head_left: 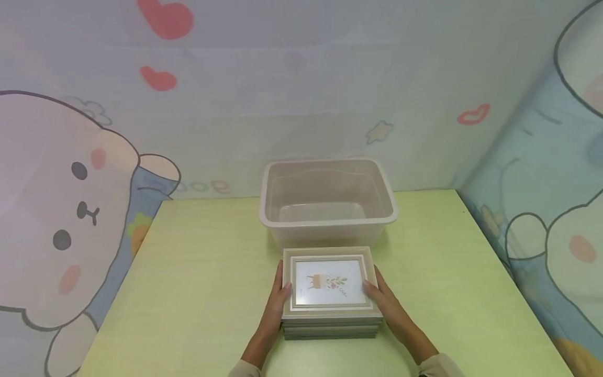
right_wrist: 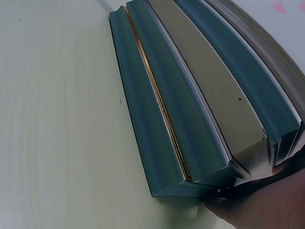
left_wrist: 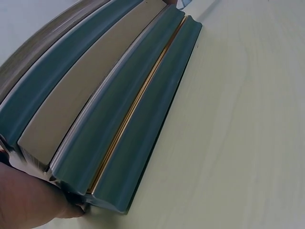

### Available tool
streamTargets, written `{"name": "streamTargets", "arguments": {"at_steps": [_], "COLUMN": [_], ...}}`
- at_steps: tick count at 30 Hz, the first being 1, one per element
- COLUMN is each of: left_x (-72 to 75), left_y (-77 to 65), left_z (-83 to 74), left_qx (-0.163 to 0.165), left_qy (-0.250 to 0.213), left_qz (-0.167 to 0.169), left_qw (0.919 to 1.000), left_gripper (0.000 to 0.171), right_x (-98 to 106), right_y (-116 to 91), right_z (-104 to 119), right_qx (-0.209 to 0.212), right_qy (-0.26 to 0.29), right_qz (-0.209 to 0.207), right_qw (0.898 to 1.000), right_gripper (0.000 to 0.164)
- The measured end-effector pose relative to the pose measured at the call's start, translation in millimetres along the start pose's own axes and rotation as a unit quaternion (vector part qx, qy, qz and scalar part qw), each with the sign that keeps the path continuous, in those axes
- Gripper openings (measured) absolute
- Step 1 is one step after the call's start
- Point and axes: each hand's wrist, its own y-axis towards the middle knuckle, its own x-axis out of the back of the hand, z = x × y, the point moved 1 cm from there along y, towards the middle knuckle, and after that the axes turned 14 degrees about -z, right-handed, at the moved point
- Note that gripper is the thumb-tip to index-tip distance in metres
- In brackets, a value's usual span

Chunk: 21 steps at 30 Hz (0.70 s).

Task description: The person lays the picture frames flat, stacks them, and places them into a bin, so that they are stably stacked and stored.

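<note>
A stack of picture frames [head_left: 332, 331] lies in front of the tub in the head view. The top picture frame [head_left: 330, 312] has a cream border and a print of a plant in an orange pot. My left hand [head_left: 273, 309] grips the stack's left side, its thumb over the top edge. On the opposite side my right hand [head_left: 392, 310] holds it the same way. Both wrist views show the layered edges: teal frames [left_wrist: 119, 109] with a gold line between two of them, a beige frame [right_wrist: 214, 71] and a grey-brown one. Most of my fingers are hidden at the sides.
Behind the stack stands a beige plastic tub [head_left: 330, 224] with nothing inside. Pale yellow-green table [head_left: 198, 283] surface spreads to both sides. A printed cloth backdrop [head_left: 264, 94] with cartoon bears and hearts hangs at the back and sides.
</note>
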Motion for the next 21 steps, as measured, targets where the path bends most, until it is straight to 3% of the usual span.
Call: {"name": "streamTargets", "arguments": {"at_steps": [7,21], "left_x": [0.6,-5.8], "left_y": [0.5,-0.1], "left_z": [0.1,-2.8], "left_qx": [0.027,0.043], "left_qy": [-0.005,-0.04], "left_qz": [-0.007,-0.002], "left_qw": [0.9996,0.9983], "left_gripper": [0.07,0.07], "right_x": [-1.8,-0.2], "right_y": [0.7,0.6], "right_z": [0.3,-0.9], "right_qx": [-0.001,-0.002], "right_qy": [0.001,0.003], "right_qz": [0.017,-0.001], "right_qw": [1.0,1.0], "right_gripper": [0.077,0.078]}}
